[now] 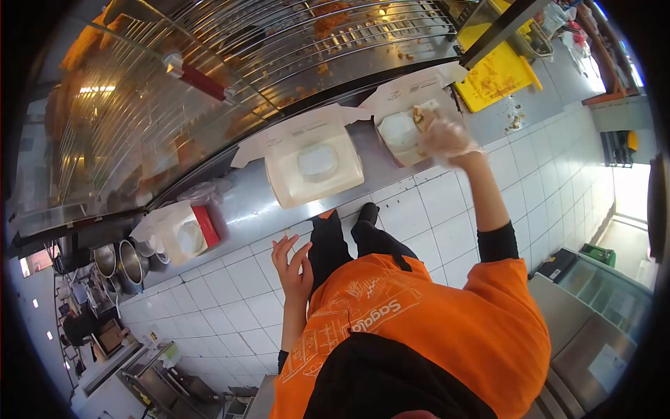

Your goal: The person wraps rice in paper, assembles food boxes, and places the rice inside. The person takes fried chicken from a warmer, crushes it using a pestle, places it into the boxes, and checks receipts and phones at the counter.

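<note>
In the head view, my right hand [449,136], in a clear plastic glove and blurred by motion, is over the right-hand takeout box [391,150]. Its fingers are curled on what looks like a browned piece of fried chicken [419,116], partly covered by the glove. A white rounded mound [400,131] lies beside it in that box. My left hand [292,267] is bare and empty, fingers spread, in front of the counter edge. Nearest to it is the middle open takeout box [279,183], holding another white mound [317,163].
A third open box [171,244] with a red side stands at the counter's left end. Behind the boxes is a display case with wire racks [265,63] and a red-handled tool [202,82]. A yellow cutting board [495,73] with crumbs lies at the right.
</note>
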